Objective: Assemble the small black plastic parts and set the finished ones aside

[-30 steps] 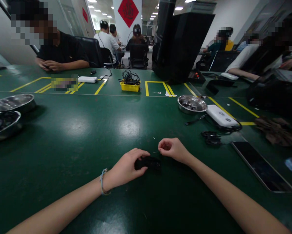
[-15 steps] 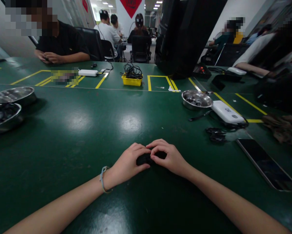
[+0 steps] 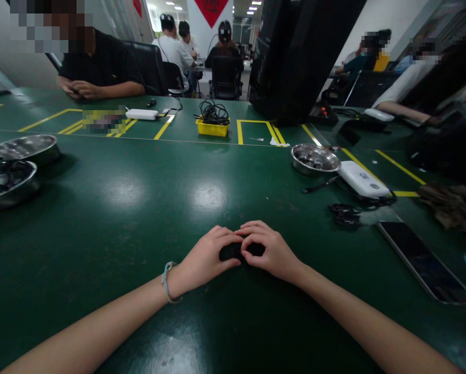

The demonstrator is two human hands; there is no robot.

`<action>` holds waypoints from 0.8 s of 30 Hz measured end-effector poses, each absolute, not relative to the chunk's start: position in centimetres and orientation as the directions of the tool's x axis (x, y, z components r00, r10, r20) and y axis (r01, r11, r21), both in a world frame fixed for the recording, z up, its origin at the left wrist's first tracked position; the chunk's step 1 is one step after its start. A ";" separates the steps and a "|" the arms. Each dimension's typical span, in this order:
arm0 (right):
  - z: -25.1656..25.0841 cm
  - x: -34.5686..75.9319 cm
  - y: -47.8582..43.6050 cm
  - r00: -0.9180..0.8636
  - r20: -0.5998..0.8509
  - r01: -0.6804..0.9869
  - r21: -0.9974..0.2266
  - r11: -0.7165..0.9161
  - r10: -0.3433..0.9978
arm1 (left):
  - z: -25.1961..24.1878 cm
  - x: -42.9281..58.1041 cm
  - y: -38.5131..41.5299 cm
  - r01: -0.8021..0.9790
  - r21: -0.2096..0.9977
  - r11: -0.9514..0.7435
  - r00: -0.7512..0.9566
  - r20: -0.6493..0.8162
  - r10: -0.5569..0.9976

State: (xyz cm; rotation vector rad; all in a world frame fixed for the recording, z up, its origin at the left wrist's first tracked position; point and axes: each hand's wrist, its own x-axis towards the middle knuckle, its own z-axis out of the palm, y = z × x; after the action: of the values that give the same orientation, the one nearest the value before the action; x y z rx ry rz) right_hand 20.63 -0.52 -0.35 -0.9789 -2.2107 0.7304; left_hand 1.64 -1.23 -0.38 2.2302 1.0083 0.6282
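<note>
A small black object (image 3: 233,252) lies on the green table (image 3: 139,223) right in front of me. My left hand (image 3: 205,258) is curled round its left end, fingers closed on it. My right hand (image 3: 270,252) comes in from the right, its thumb and fingertips pinched together over the object's right part. The two hands touch above it and hide most of it. Whether the right fingers also hold something small, I cannot make out.
Two steel bowls (image 3: 7,176) stand at the left edge, another steel bowl (image 3: 314,158) and a white power bank (image 3: 363,179) at the right. Near them lie a black cable bundle (image 3: 344,215) and a phone (image 3: 425,262). A yellow tray (image 3: 213,127) sits farther back. People sit around.
A second ago my right hand was apart, pinching a thin pin to the right of the object. It has since come onto the object beside my left hand and stays there.
</note>
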 end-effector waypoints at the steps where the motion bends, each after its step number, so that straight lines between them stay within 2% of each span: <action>1: -0.3 20.6 -0.5 -0.544 0.303 0.450 -0.682 0.577 0.782 | -0.4 1.7 -1.2 0.494 0.689 -0.531 0.598 0.174 0.782; 12: -0.5 19.9 -1.3 -0.520 0.347 0.492 -0.625 0.606 0.780 | -0.6 1.8 -1.1 0.481 0.686 -0.545 0.596 0.199 0.778; 18: -0.4 20.7 -0.4 -0.456 0.287 0.468 -0.728 0.501 0.843 | -0.3 1.7 -1.1 0.500 0.671 -0.547 0.603 0.184 0.776; 24: -0.6 21.1 0.0 -0.497 0.246 0.466 -0.733 0.495 0.832 | -0.3 1.7 -1.1 0.508 0.667 -0.545 0.606 0.173 0.776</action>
State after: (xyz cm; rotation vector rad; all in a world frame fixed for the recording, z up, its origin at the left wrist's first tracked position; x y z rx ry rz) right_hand 21.13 -0.02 -0.57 -1.0624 -2.1493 0.8039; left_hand 1.66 -1.11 -0.35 2.2624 1.0104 0.6178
